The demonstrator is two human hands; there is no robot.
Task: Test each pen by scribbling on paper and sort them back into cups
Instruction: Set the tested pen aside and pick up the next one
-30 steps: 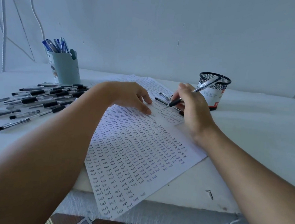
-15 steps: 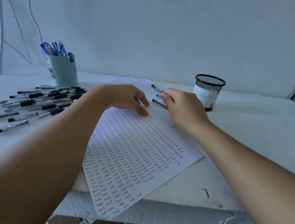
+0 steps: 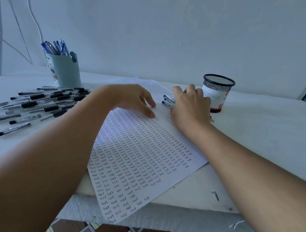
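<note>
Paper [image 3: 141, 159] nearly full; many black pens [image 3: 39, 105] left of it wait (mesh cup [image 3: 216, 91] looks empty). Left hand [image 3: 131, 99] presses it flat-fingered; right hand [image 3: 191, 104] covers pens [image 3: 168, 100], grip unclear.

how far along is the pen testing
Done: the paper is nearly filled with "test" and the blue cup holds pens. In hand: the right hand covers a few pens; the left hand steadies the sheet. Left: the black pen pile; the mesh cup looks empty.
</note>
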